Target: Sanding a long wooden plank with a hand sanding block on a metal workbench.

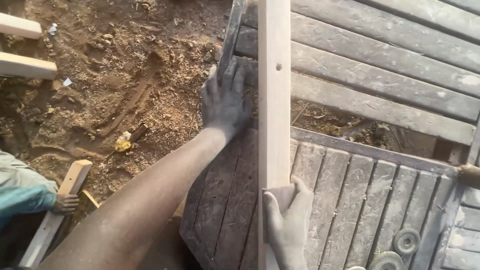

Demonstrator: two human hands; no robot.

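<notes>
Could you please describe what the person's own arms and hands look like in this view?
Both are bare: no gloves, sleeves, rings or watch visible. The left hand and its long forearm are coated in fine grey dust, as is the right hand, whose arm is out of frame.

left hand [223, 102] flat beside pale wooden strip [274, 100]; right hand [289, 220] presses sandpaper piece [280, 196] on strip, atop dusty slatted panel [370, 190].

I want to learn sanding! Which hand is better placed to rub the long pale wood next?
Probably the right hand: it presses a small sanding pad flat on the pale wooden strip. The left hand lies spread beside the strip, on the slatted bench.
</notes>
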